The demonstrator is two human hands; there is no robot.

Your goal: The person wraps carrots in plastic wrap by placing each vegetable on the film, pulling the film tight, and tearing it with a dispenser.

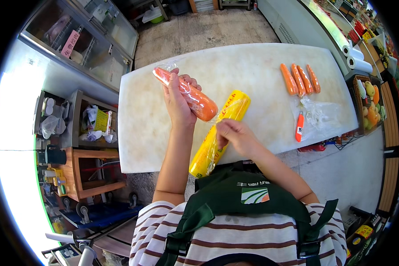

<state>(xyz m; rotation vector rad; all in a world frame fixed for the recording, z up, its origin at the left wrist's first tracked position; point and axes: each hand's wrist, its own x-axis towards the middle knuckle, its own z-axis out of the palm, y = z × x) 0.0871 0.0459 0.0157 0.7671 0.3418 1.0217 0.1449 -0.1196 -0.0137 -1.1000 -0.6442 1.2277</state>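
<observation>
A large carrot, with clear plastic film about it, lies in my left hand, raised over the white tabletop. My right hand has its fingers bent together by the carrot's thick end, pinching clear film that stretches toward the carrot. Below it a yellow roll of cling film lies slanted across the table's near edge. Several shiny, apparently wrapped carrots lie side by side at the right of the table. Nearer me is an orange utility knife on a crumpled clear plastic bag.
A wicker basket of mixed produce stands off the table's right end, with rolls of white plastic bags behind it. Glass-door refrigerators stand at the upper left. A wooden cart and steel shelving are on the left.
</observation>
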